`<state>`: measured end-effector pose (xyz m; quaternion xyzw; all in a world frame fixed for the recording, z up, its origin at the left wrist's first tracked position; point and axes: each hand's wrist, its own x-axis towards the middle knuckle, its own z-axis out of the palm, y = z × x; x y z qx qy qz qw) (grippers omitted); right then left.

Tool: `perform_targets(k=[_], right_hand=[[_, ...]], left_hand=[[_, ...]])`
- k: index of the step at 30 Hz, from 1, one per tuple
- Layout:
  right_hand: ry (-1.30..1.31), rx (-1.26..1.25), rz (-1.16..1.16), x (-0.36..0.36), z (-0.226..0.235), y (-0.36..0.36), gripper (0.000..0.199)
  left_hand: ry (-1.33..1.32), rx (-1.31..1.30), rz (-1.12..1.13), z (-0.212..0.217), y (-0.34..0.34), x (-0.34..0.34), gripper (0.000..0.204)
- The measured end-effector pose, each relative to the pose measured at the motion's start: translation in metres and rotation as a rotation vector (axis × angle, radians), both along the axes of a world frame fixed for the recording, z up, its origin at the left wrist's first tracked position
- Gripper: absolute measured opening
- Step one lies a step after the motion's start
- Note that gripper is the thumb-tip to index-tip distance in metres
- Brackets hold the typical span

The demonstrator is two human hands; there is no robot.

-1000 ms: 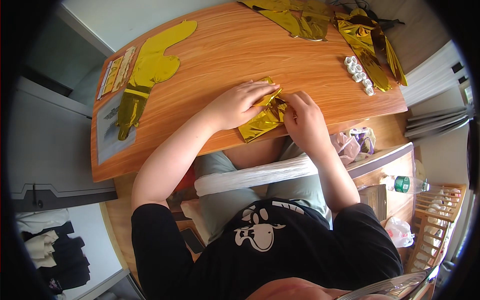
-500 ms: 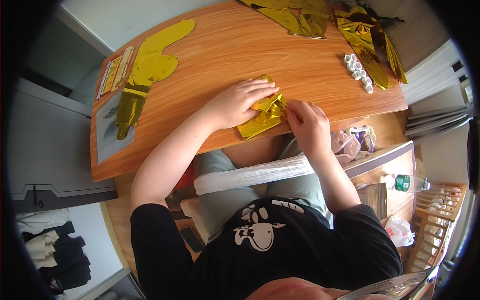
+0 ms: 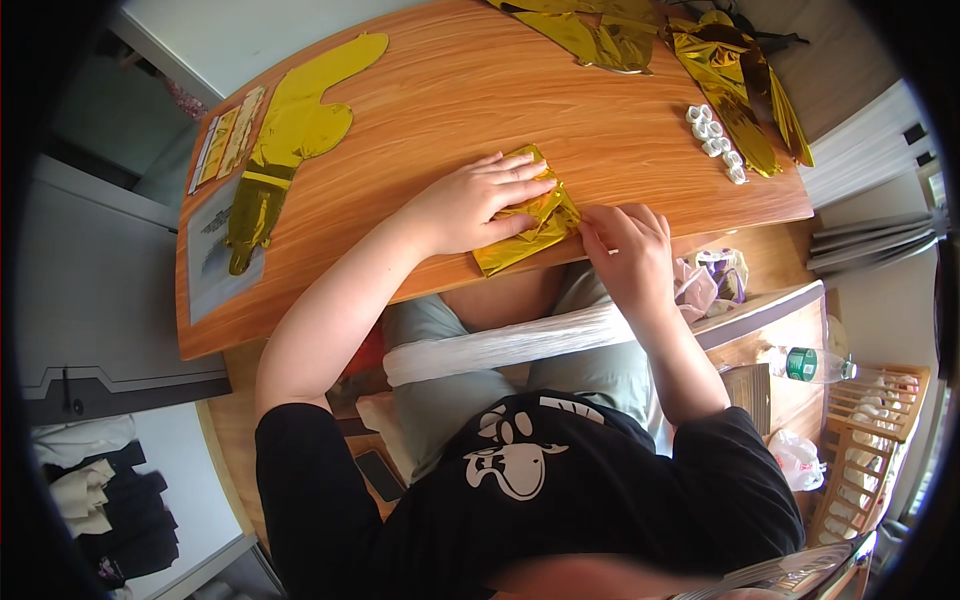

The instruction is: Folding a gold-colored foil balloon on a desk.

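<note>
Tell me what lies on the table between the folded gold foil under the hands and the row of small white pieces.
Nothing: in the head view, only bare wooden table separates the folded gold foil from the white pieces.

A home interior, probably a bedroom or child's room: wooden table (image 3: pixel 400 120) strewn with flat gold foil balloons (image 3: pixel 290 130), clothes heaped on a low shelf (image 3: pixel 90 480), wooden cot rails (image 3: pixel 865 420) at right, plastic bottle (image 3: pixel 815 363) and bags nearby. Corners too bent by the lens to judge further.
</note>
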<state>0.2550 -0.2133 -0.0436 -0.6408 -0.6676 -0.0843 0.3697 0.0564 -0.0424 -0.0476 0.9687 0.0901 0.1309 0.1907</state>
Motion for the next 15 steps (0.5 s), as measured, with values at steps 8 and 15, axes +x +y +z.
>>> perform_targets(k=[8, 15], right_hand=[[-0.082, 0.008, -0.02, -0.002, 0.004, 0.004, 0.015], [-0.359, -0.125, -0.058, -0.011, 0.01, -0.015, 0.024]], left_hand=[[-0.006, 0.025, -0.004, 0.001, -0.002, -0.001, 0.055], [0.003, 0.037, 0.012, 0.0, -0.003, -0.001, 0.056]])
